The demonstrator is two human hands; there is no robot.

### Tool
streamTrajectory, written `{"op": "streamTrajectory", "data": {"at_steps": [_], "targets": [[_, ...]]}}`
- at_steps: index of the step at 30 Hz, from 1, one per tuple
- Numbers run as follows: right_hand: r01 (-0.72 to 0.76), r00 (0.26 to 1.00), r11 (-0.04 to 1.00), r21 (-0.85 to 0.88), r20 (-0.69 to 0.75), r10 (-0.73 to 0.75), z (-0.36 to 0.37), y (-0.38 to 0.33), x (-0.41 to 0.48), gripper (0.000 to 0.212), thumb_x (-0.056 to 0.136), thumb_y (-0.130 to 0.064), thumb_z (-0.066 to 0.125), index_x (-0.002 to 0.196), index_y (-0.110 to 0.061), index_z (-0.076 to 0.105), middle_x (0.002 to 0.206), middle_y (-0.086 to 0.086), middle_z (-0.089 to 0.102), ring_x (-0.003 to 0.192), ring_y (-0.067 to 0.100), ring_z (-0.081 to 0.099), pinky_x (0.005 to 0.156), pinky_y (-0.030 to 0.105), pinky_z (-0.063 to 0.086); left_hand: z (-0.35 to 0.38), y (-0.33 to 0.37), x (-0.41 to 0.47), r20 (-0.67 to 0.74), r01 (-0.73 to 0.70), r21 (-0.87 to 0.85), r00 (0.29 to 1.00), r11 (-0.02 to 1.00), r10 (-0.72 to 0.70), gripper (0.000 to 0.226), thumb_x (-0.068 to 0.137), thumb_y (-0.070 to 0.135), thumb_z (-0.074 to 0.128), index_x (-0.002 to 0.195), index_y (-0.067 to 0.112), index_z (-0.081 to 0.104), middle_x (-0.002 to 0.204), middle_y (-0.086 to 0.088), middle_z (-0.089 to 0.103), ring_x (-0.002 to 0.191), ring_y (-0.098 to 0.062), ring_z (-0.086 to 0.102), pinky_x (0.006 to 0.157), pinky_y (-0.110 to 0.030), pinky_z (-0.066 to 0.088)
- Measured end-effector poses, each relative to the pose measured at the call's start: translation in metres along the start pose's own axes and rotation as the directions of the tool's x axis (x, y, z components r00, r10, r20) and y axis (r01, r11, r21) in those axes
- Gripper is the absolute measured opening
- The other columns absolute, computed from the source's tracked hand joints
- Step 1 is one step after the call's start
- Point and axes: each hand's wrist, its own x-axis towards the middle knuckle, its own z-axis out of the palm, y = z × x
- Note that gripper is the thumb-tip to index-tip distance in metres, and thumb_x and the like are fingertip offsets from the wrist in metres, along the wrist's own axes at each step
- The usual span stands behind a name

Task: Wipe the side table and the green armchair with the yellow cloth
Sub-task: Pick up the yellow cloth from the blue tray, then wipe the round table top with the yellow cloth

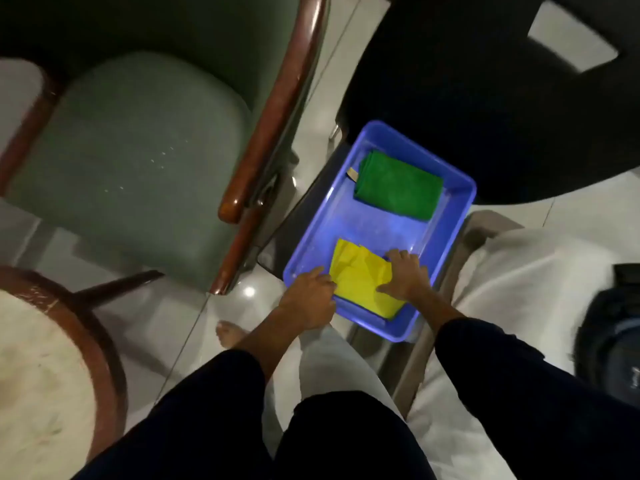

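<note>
The yellow cloth (pixel 362 277) lies folded in the near end of a blue plastic tray (pixel 453 216). My left hand (pixel 310 296) presses on the cloth's left edge, fingers bent over it. Over on the cloth's right side rests my right hand (pixel 403 273), fingers spread flat. The green armchair (pixel 131 150) with brown wooden armrests stands to the left of the tray. A round side table (pixel 38 368) with a wooden rim and pale top fills the lower left corner.
A folded green cloth (pixel 398 183) lies in the far end of the tray. A dark chair (pixel 485 81) stands behind the tray. White fabric (pixel 519 271) and a dark bag (pixel 613 337) sit at the right. My bare foot (pixel 228 332) is on the tiled floor.
</note>
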Motion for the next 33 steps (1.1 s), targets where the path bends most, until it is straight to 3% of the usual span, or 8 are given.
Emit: {"op": "streamTrajectory", "data": {"at_steps": [7,11,14,16,19,21,27,33], "targets": [[0.083,0.992,0.949,-0.303,0.114,-0.05,-0.011,-0.024,0.017,0.054,0.076,-0.039,0.069,0.123,-0.016,0.055,0.13,0.015,0.051,0.125,0.036,0.045,0.103,0.049,0.034,-0.015,-0.008,-0.004,0.124,0.062,-0.162,0.991,0.985,-0.042,0.052,0.09,0.031,0.04,0.133,0.009,0.057,0.138,-0.015,0.056,0.138,-0.033,0.041,0.114,-0.043,0.035],[0.073,0.976,0.976,0.205,0.185,-0.112,-0.028,-0.043,-0.003,0.049,0.063,-0.027,0.075,0.109,-0.011,0.066,0.116,0.017,0.064,0.106,0.035,0.061,0.077,0.036,0.047,-0.044,-0.006,-0.026,0.108,0.254,-0.486,0.967,0.836,-0.23,0.032,0.093,0.029,0.06,0.119,0.013,0.069,0.124,-0.007,0.068,0.117,-0.023,0.059,0.095,-0.032,0.045],[-0.046,0.975,0.68,0.731,0.18,-0.127,-0.055,-0.078,-0.028,0.06,0.052,-0.016,0.067,0.112,-0.015,0.062,0.105,0.013,0.067,0.089,0.029,0.065,0.076,0.036,0.051,-0.06,-0.008,-0.053,0.26,0.415,-0.756,0.9,0.506,-0.349,0.04,0.087,0.047,0.067,0.088,0.008,0.075,0.087,-0.007,0.073,0.082,-0.013,0.064,0.082,-0.029,0.051],[-0.141,0.941,0.474,0.869,0.267,-0.209,-0.064,-0.103,-0.043,0.06,0.056,-0.008,0.064,0.116,-0.012,0.06,0.102,0.014,0.069,0.087,0.03,0.066,0.074,0.035,0.054,-0.067,-0.011,-0.072,0.413,0.48,-0.866,0.845,0.14,-0.339,0.043,0.084,0.056,0.064,0.081,0.013,0.071,0.073,-0.001,0.071,0.073,-0.014,0.067,0.088,-0.037,0.057],[-0.221,0.847,0.461,0.859,0.404,-0.346,-0.068,-0.153,-0.069,0.055,0.062,-0.005,0.062,0.117,-0.009,0.064,0.093,0.01,0.077,0.08,0.027,0.073,0.068,0.034,0.059,-0.063,-0.034,-0.098,0.351,0.22,-0.901,0.878,-0.375,-0.326,0.045,0.084,0.055,0.063,0.106,0.016,0.07,0.089,-0.001,0.079,0.086,-0.018,0.075,0.096,-0.042,0.055],[-0.225,0.769,0.518,0.825,0.477,-0.425,-0.063,-0.186,-0.081,0.048,0.064,-0.003,0.06,0.111,-0.01,0.069,0.093,0.008,0.078,0.081,0.026,0.075,0.066,0.033,0.061,-0.06,-0.059,-0.117,0.255,-0.021,-0.858,0.85,-0.513,-0.461,0.054,0.081,0.044,0.071,0.126,0.015,0.064,0.118,-0.009,0.074,0.109,-0.026,0.07,0.1,-0.046,0.053],[0.245,0.676,0.852,0.463,0.549,-0.492,-0.031,-0.308,-0.102,0.055,0.065,-0.011,0.08,0.115,-0.02,0.061,0.106,0.003,0.073,0.093,0.02,0.07,0.08,0.035,0.059,-0.035,-0.152,-0.23,0.174,-0.328,-0.815,0.648,-0.477,-0.742,0.051,0.071,0.009,0.078,0.121,0.01,0.066,0.112,-0.011,0.074,0.1,-0.028,0.071,0.086,-0.036,0.057],[0.432,0.755,0.823,0.369,0.352,-0.554,0.036,-0.452,-0.115,0.069,0.069,0.014,0.074,0.128,-0.01,0.048,0.099,0.012,0.06,0.072,0.013,0.057,0.055,0.014,0.049,0.04,-0.223,-0.344,0.269,-0.299,-0.826,0.537,-0.478,-0.799,0.043,0.075,0.004,0.078,0.116,0.002,0.068,0.107,-0.016,0.076,0.093,-0.029,0.074,0.084,-0.044,0.061]]}}
